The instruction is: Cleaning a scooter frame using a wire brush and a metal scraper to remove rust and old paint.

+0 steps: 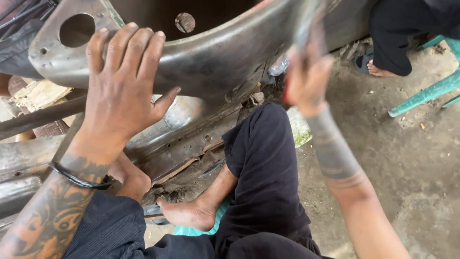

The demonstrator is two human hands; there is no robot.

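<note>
The left hand [125, 84] is laid flat, fingers spread wide, over the upper edge of a large curved panel of bare grey sheet metal [211, 57]; nothing is clasped, and the palm appears pressed down, judged as bracing the panel against movement. A black cord band [79, 178] is worn at that wrist. The panel is tilted across the top of the view, propped over dull steel rails and bars [28, 158] at the left, with a large round hole [76, 29] near its left end and a smaller round hole [185, 22] further along. The hollow behind the rim is dark; what it holds cannot be told. Beneath the panel, a bare foot [189, 212] is set on a teal seat [191, 231], knees in dark trousers [263, 168] raised at either side, which is judged to keep the body close to the work. The right hand [306, 79] is raised against the panel's right part and is blurred; a red handle seems closed in the fist, with a grey streak above it, but the tool's kind cannot be told. Further right, on the dusty concrete floor [412, 163], another person's bare foot [381, 71] is seen beside a teal plastic chair leg [424, 93].
</note>
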